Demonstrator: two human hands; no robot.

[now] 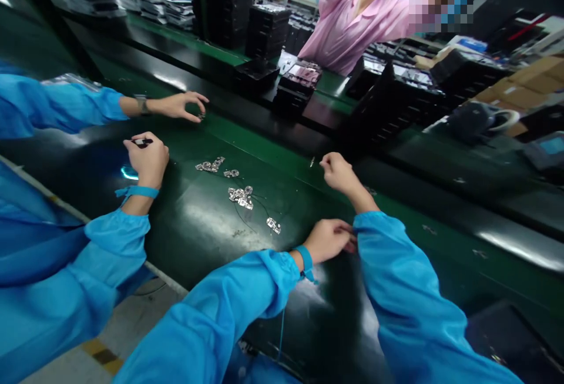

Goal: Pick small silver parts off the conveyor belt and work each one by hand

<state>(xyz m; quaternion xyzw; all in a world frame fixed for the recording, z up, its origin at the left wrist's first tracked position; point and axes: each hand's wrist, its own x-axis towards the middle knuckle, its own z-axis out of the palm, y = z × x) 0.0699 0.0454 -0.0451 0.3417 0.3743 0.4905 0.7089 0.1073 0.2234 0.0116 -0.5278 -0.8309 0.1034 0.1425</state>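
My left hand (328,240) is low over the dark green work surface (198,255), a blue strap round its wrist. Its fingers are curled together and hide whatever they may hold. Farther forward, my right hand (339,172) has its fingers pinched. A small shiny piece (312,162) shows just left of those fingertips; whether they touch it I cannot tell. Left of my hands lie small circuit boards with thin dark wires: a cluster (241,196), a single board (274,225), another board (231,173) and a farther group (210,165).
At left, a co-worker's hand (150,158) holds a dark object; their other hand (178,105) pinches a small part. Small parts (429,229) lie along the green strip at right. Black trays (295,87) stand beyond, before a person in pink (348,14).
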